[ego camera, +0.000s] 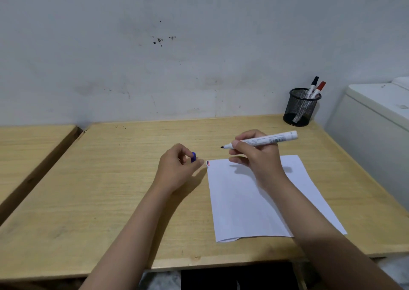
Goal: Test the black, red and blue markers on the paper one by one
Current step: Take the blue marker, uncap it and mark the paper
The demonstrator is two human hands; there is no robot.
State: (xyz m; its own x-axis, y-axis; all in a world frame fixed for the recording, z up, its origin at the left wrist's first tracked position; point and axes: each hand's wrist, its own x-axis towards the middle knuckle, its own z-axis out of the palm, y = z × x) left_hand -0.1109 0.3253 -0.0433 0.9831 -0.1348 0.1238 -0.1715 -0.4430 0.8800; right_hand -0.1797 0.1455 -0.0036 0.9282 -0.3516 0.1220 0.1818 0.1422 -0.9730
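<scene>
Blue marker uncapped, last test pending

Right hand [254,154] grips the blue marker [261,140] above the paper [243,201]; left hand [177,168] pinches its cap [193,157]. Black and red marks at the paper's 11 o'clock corner; those markers stand in the cup [299,108] at 1 o'clock.

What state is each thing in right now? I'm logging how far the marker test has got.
Blue marker: uncapped, held in right hand, tip above the table, off the paper.
Blue cap: off, pinched in left hand.
Paper: flat on table, small black and red marks at its top left corner.
Black marker: capped, standing in mesh cup.
Red marker: capped, in the cup.
</scene>
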